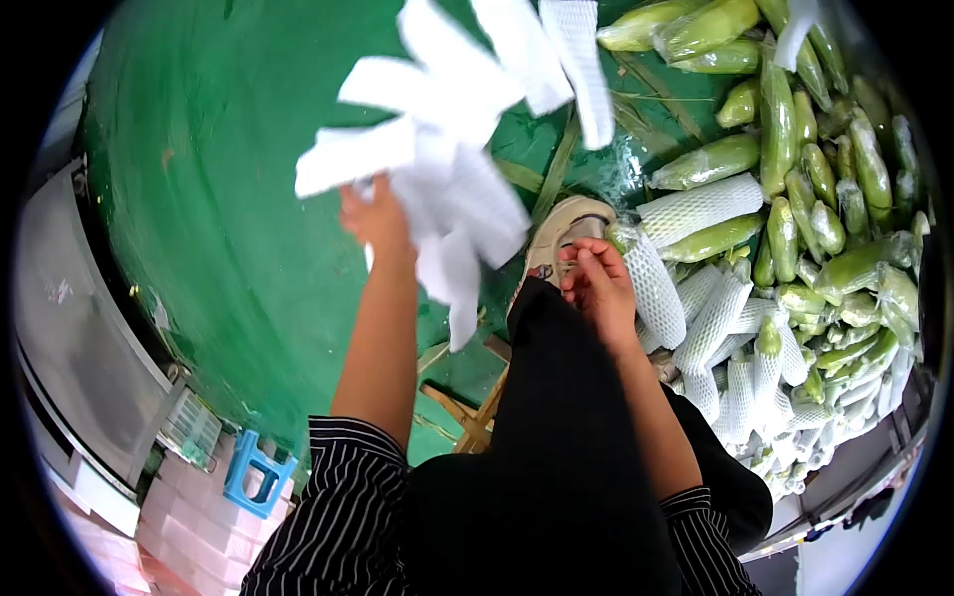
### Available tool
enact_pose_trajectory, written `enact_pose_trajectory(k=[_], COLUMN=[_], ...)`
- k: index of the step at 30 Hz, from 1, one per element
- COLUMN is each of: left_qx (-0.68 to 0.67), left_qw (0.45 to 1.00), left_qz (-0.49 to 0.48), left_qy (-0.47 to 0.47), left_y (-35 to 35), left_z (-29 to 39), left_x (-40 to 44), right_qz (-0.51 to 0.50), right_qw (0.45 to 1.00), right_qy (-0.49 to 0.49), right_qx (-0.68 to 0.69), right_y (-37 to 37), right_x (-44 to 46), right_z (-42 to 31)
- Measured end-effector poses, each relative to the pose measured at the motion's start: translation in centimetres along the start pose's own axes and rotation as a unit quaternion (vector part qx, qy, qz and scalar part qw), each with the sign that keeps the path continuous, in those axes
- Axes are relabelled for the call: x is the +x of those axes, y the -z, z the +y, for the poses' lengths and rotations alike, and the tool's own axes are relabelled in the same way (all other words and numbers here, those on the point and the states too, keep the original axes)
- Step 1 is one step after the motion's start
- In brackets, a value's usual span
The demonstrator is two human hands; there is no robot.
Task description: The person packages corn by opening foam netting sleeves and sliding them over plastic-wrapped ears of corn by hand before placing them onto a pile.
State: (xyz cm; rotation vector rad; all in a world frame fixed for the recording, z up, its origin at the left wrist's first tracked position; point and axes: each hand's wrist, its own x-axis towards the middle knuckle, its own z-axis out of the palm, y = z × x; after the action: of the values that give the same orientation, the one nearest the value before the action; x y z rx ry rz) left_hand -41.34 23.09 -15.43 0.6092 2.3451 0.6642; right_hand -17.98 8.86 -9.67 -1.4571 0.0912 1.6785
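Observation:
My left hand (380, 217) is closed on a fanned-out bundle of white foam net sleeves (437, 164), some of them smeared by motion. More white sleeves (527, 50) lie beyond it, towards the top of the view. Beside my shoe (576, 223), my right hand (601, 288) has its fingers curled in with the thumb near the index finger; whether anything small is between them I cannot make out. Just right of that hand is a long green vegetable in a white foam net sleeve (656, 288), its green end showing.
Many long green vegetables in clear film (775, 129) lie heaped on the right, with several net-sleeved ones (720, 318) nearest my leg. Leaf strips (556, 169) and a wooden piece (477, 422) are on the green floor (219, 199). A blue stool (258, 475) stands at lower left.

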Motion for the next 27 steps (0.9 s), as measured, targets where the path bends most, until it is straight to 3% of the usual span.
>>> enact_pose_trajectory(k=[2, 3, 6, 7, 8, 9, 10, 11, 13, 14, 15, 16, 18, 20, 22, 25, 27], left_qx=[-0.088, -0.123, -0.140, -0.138, -0.153, -0.025, 0.001, -0.019, -0.046, 0.001, 0.044, 0.090, 0.146, 0.143, 0.090, -0.127, -0.160], left_qw=[0.979, 0.960, 0.913, 0.894, 0.882, 0.890, 0.874, 0.883, 0.880, 0.857, 0.856, 0.850, 0.753, 0.642, 0.582, 0.594, 0.582], left_qz=[-0.104, -0.172, -0.361, -0.368, -0.346, -0.254, -0.215, -0.265, -0.321, -0.266, -0.246, -0.224, -0.164, -0.031, -0.046, -0.388, -0.556], left_qy=[-0.154, -0.184, -0.127, -0.216, -0.282, -0.378, -0.435, -0.386, -0.347, -0.440, -0.454, -0.468, -0.620, -0.753, -0.807, -0.693, -0.571], left_y=[-6.7, -9.2, -12.2, -13.3, -13.3, -12.9, -12.6, -12.3, -12.6, -12.3, -11.4, -10.2, -8.7, -6.0, -2.0, 1.9, 2.0], left_z=[4.9, 7.0, 14.0, 14.4, 14.2, 13.4, 12.5, 11.6, 8.8, 7.9, 8.2, 8.5, 8.6, 11.9, 15.5, 18.3, 18.6], left_x=[-1.1, -2.7, -9.3, -9.7, -9.9, -9.8, -10.0, -9.7, -7.6, -6.5, -6.3, -6.3, -4.4, -7.3, -10.7, -19.1, -25.8], right_qz=[0.018, 0.028, 0.023, 0.015, 0.005, -0.031, -0.054, -0.074, -0.131, -0.155, -0.176, -0.173, -0.122, -0.072, -0.045, -0.016, -0.056], right_qw=[1.000, 0.999, 0.998, 0.998, 1.000, 0.999, 0.994, 0.986, 0.919, 0.864, 0.796, 0.765, 0.757, 0.776, 0.807, 0.766, 0.764], right_qy=[-0.016, -0.031, -0.046, -0.039, -0.019, 0.033, 0.039, 0.040, 0.114, 0.167, 0.212, 0.248, 0.227, 0.236, 0.254, 0.503, 0.582], right_qx=[0.006, -0.005, 0.021, 0.043, 0.009, -0.022, -0.082, -0.141, -0.353, -0.449, -0.539, -0.568, -0.600, -0.581, -0.531, -0.400, -0.272], right_y=[-0.4, -0.3, 0.3, 0.4, 0.7, 1.3, 2.1, 2.6, 5.1, 6.7, 8.6, 10.6, 13.8, 16.0, 17.8, 17.2, 14.1], right_x=[0.3, 0.5, 0.3, 0.0, -0.5, -0.9, -1.6, -2.7, -5.1, -6.5, -7.9, -9.5, -13.3, -16.6, -19.5, -19.5, -18.2], right_z=[-0.7, -0.7, -0.8, -1.1, -1.5, -1.8, -2.8, -3.9, -7.9, -10.1, -12.1, -13.6, -16.7, -17.8, -17.5, -16.3, -17.7])
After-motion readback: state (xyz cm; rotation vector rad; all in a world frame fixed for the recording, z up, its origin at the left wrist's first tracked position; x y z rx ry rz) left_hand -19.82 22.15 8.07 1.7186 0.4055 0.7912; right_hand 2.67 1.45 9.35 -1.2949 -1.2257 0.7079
